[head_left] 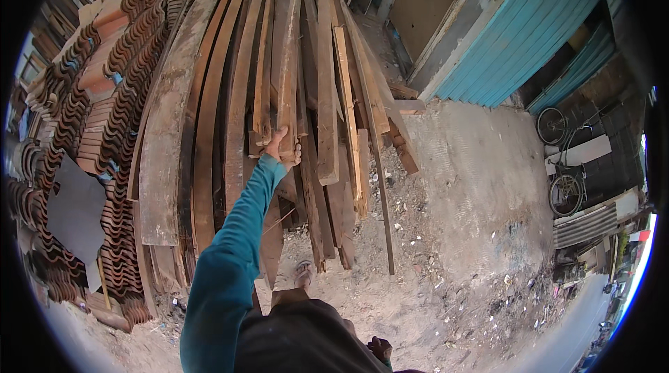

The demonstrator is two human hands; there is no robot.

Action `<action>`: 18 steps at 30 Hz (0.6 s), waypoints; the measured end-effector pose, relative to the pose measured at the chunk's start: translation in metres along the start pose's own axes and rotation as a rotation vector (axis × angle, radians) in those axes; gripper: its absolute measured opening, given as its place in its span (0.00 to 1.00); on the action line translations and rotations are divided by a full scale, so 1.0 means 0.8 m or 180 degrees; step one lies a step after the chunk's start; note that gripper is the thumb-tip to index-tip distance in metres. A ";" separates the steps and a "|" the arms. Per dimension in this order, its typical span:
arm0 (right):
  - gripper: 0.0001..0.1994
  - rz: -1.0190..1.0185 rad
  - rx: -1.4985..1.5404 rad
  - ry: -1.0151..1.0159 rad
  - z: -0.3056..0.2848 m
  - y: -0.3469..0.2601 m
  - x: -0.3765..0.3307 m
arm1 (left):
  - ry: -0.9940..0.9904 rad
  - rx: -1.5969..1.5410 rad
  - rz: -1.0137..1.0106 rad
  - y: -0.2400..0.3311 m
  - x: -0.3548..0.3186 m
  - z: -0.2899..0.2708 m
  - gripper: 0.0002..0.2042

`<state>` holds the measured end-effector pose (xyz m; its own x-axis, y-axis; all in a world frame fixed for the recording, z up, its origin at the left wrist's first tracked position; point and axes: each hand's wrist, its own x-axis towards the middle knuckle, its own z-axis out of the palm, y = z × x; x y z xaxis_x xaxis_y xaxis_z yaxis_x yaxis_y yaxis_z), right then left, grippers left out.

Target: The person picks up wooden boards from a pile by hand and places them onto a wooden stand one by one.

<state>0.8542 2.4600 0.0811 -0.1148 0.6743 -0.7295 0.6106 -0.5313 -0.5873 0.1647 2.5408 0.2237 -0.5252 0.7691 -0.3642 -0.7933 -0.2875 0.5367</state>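
- Head view: gripping the near end of a long brown board (289, 87) with the left hand (280, 146), thumb on the upper left and fingers curled around the right edge.
- Opened no wider than needed to fit around that board end, and closed firmly enough to touch it on both sides.
- Seen running from the left hand up toward the top of the view, as one board among many in a timber pile.
- Covered to the wrist by a teal sleeve (240, 247), below and left of the left hand.
- Lying just right of the left hand: a thick squared beam (326, 94); a little farther right, a thin pale strip (345, 87).
- Lying left of the left hand, beyond several narrower boards: a wide weathered plank (167, 136).
- Stacked well left of the left hand, past that plank: curved reddish-brown roof tiles (118, 213), with a grey sheet (75, 209) over some of them.
- Planted below the left hand, on dusty littered ground (474, 185): one foot (303, 274).
- Visible far below and right of the left hand, beside the body: the right hand (380, 349), small and dark; cannot tell how far open, or whether holding anything.
- Set well right of the left hand: a blue ribbed panel (512, 32) and a bicycle (566, 195).
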 end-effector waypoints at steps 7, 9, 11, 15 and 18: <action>0.19 -0.2857 -0.2372 0.0157 -0.023 0.092 0.054 | -0.0892 -0.0670 0.0004 -0.028 -0.118 0.072 0.26; 0.22 -0.0852 -0.0427 0.0026 -0.020 0.070 0.031 | -0.0854 -0.0614 0.0074 -0.044 -0.159 0.074 0.27; 0.23 -0.0864 -0.0534 -0.0021 -0.033 0.066 0.031 | -0.0832 -0.0628 0.0048 -0.061 -0.198 0.071 0.27; 0.15 -0.1232 -0.1658 0.0097 -0.059 0.132 0.075 | -0.0815 -0.0653 -0.0147 -0.109 -0.281 0.074 0.29; 0.15 -0.1785 -0.2517 -0.0059 -0.082 0.179 0.111 | -0.0621 -0.0592 -0.0156 -0.150 -0.367 0.071 0.29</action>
<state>0.9831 2.4773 -0.0448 -0.5581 0.7129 -0.4246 0.8131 0.3680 -0.4510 0.4312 2.3820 0.3095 -0.4299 0.8749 -0.2232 -0.8687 -0.3334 0.3664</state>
